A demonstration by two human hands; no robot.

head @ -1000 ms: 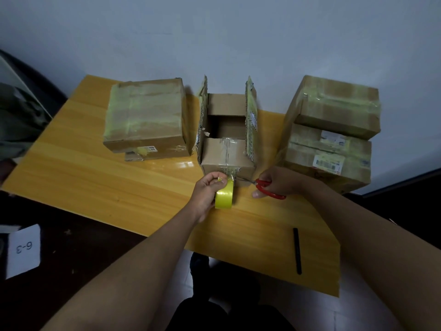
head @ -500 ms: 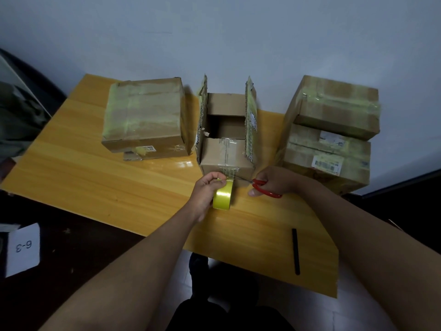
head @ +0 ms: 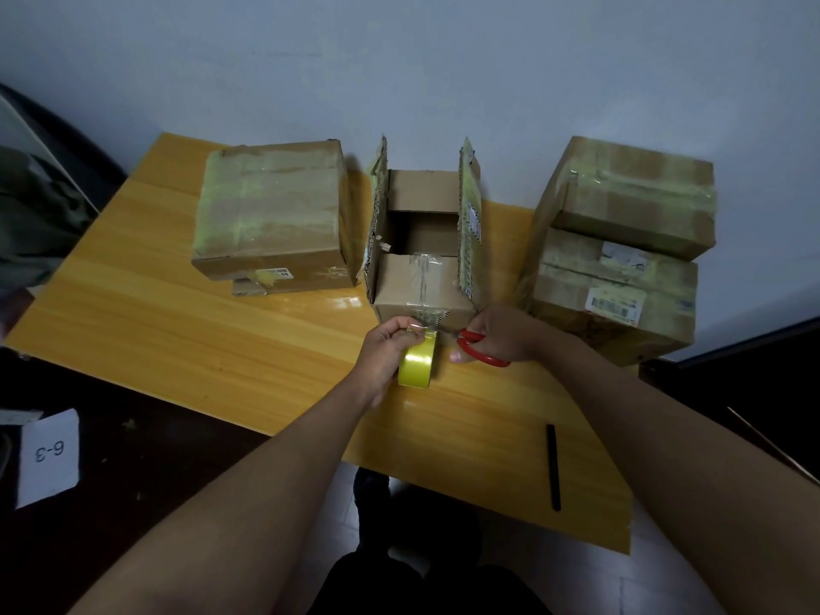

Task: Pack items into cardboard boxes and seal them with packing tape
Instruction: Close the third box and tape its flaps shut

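Orange-yellow wooden table [head: 186,330]: set against a pale wall, carrying all boxes and tools listed here.

Stack of two brown cardboard boxes wrapped in yellowish tape [head: 621,246]: right of the open box, near the table's right rear corner; the upper box sits askew on the lower one, which bears a white barcode label.

Large sealed brown cardboard box with yellowish tape across its top [head: 270,215]: left of the open box, just beside it, resting on a flatter piece of cardboard that shows under its front edge.

Open brown cardboard box [head: 423,277]: centre rear of the table. Both long side flaps stand upright; the near short flap is folded down and carries clear tape along its middle; the inside is dark and its contents cannot be made out.

Left hand [head: 390,352]: directly in front of the open box, fingers curled round the tape roll, thumb and forefinger pinching near the box's lower front edge.

Right hand [head: 497,332]: at the front right corner of the open box, gripping the scissors.

Roll of yellow packing tape [head: 417,364]: upright on edge in front of the open box.

Red-handled scissors [head: 481,350]: blades point left toward the tape roll; tips are too small to judge.

Black pen [head: 553,467]: lying on the table, well in front and right of the open box, near the front edge.

White paper card marked "6-3" [head: 49,457]: on the dark floor, far left of the open box.
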